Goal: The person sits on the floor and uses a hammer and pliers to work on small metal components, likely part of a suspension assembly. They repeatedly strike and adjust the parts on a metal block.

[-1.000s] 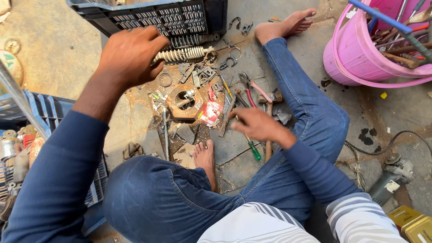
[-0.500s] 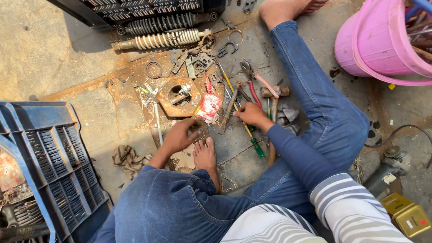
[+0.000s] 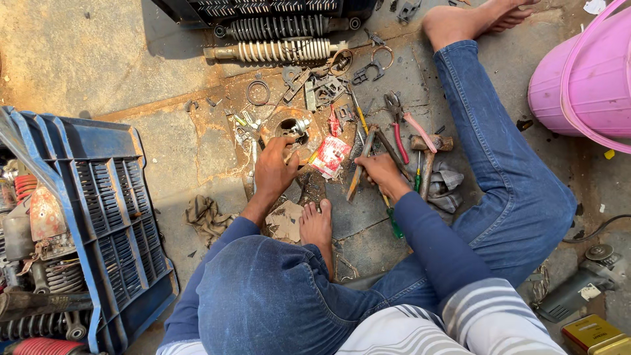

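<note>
From the head camera, the person sits on the concrete floor (image 3: 98, 59) with a rusty round metal part (image 3: 292, 128) lying just ahead of the bare foot (image 3: 317, 223). The left hand (image 3: 275, 172) rests on that part's near edge, fingers curled over it; whether the grip actually closes on anything I cannot tell. The right hand (image 3: 380, 172) is closed around a slim metal tool (image 3: 360, 164). The part looks heavy, stiff and greasy, likely best held by its rim. Beyond lie pliers (image 3: 396, 118), a hammer (image 3: 428, 158) and coil springs (image 3: 276, 49). The pink bucket (image 3: 585, 79) and blue crate (image 3: 98, 210) are cut off.
</note>
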A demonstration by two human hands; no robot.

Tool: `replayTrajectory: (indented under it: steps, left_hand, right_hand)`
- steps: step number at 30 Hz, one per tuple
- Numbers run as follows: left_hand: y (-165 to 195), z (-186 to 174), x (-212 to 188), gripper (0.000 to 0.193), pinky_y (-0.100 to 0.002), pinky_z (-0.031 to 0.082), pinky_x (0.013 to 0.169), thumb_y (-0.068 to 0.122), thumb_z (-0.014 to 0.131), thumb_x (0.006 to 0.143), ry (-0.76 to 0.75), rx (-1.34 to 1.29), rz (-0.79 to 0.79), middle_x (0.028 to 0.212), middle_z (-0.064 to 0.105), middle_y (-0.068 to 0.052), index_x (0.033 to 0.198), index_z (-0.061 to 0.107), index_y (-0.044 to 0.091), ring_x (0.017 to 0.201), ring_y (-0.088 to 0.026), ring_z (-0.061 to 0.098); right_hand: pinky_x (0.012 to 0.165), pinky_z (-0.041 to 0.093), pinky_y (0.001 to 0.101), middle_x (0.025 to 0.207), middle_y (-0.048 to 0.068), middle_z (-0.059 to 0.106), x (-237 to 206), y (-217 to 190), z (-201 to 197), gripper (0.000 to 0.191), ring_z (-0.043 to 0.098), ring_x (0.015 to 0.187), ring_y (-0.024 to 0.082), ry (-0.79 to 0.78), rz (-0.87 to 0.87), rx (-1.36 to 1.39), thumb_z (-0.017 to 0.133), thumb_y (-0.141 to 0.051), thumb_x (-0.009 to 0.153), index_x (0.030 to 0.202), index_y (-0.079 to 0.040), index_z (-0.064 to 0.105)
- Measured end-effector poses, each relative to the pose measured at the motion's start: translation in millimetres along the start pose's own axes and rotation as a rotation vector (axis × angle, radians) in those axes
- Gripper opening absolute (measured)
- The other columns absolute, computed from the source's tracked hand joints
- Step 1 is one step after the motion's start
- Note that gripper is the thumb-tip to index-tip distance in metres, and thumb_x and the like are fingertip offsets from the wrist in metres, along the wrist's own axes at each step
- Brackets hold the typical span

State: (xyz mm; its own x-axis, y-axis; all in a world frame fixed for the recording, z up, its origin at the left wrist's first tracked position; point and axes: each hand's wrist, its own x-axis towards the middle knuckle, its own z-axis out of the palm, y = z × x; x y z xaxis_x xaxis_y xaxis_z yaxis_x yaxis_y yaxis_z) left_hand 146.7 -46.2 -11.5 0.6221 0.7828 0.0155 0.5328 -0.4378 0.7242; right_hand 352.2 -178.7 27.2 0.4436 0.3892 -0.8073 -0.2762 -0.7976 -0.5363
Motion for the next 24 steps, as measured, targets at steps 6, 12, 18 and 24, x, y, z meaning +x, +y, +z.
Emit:
replayTrajectory:
  steps: [6,12,18,24]
  left_hand:
    - [-2,-6,28,0.047,-0.045,0.051,0.092,0.018,0.08,0.083,0.025,0.125,0.103,0.118,0.062,-0.015,0.124,0.061,0.006,0.111,-0.037,0.062]
    - [-2,-4,44,0.057,-0.046,0.051,0.095,0.022,0.081,0.082,0.016,0.142,0.126,0.124,0.06,-0.016,0.133,0.059,0.005,0.115,-0.037,0.062]
    - [-6,0,46,0.056,-0.045,0.052,0.094,0.024,0.078,0.086,-0.02,0.026,0.049,0.125,0.061,-0.015,0.136,0.061,0.007,0.111,-0.036,0.064]
    - [-8,-6,52,0.045,-0.045,0.052,0.092,0.024,0.076,0.091,-0.007,-0.039,0.021,0.12,0.066,-0.015,0.132,0.065,0.008,0.109,-0.036,0.066]
  right_hand:
    - [0.054,0.046,0.0267,0.081,0.007,0.071,-14,1,-15,0.021,0.057,0.061,0.013,-0.461,-0.018,0.796,0.068,-0.024,0.098,0.097,-0.002,0.068]
    - [0.06,0.051,0.0249,0.09,0.008,0.074,-8,-37,-16,0.022,0.066,0.074,0.013,-0.288,-0.256,0.686,0.064,-0.026,0.099,0.106,-0.005,0.068]
    - [0.073,0.057,0.0254,0.108,0.009,0.076,-2,-58,16,0.02,0.07,0.09,0.012,-0.225,-0.593,0.199,0.064,-0.01,0.1,0.117,0.0,0.064]
    - [0.09,0.058,0.0325,0.119,0.012,0.072,-2,-88,51,0.02,0.067,0.102,0.016,-0.12,-1.021,0.046,0.061,-0.001,0.103,0.122,0.004,0.058]
